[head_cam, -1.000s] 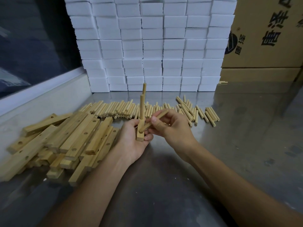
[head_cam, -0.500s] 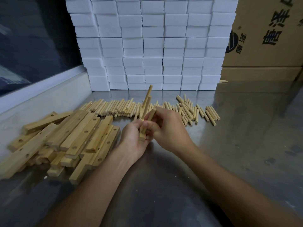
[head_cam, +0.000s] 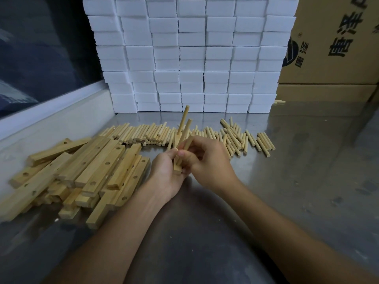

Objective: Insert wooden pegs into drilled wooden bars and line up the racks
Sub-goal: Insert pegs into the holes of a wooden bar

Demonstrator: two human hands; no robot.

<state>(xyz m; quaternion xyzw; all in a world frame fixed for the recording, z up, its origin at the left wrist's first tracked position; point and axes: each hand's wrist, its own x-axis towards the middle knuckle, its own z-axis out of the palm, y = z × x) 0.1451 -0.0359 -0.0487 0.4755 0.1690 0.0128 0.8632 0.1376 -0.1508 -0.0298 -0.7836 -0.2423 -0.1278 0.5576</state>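
Note:
My left hand [head_cam: 164,173] grips a drilled wooden bar [head_cam: 177,168] seen end-on, just above the steel table. Two pegs stand up out of the bar, a tall one [head_cam: 183,120] and a shorter one [head_cam: 187,126] behind it. My right hand [head_cam: 207,160] pinches a third peg [head_cam: 188,142] right against the bar's near end; whether its tip sits in a hole is hidden by my fingers. A heap of drilled bars [head_cam: 82,171] lies to the left. Loose pegs [head_cam: 235,136] lie in a row behind my hands.
A wall of stacked white foam blocks [head_cam: 190,58] stands at the back of the steel table [head_cam: 297,181]. Cardboard boxes [head_cam: 336,42] stand at the back right. A white ledge [head_cam: 51,111] under a dark window borders the table on the left.
The bar has tilted so its pegs lean right. My right hand brought its peg from a slant beside the bar up against the bar's near end, and both hands closed together.

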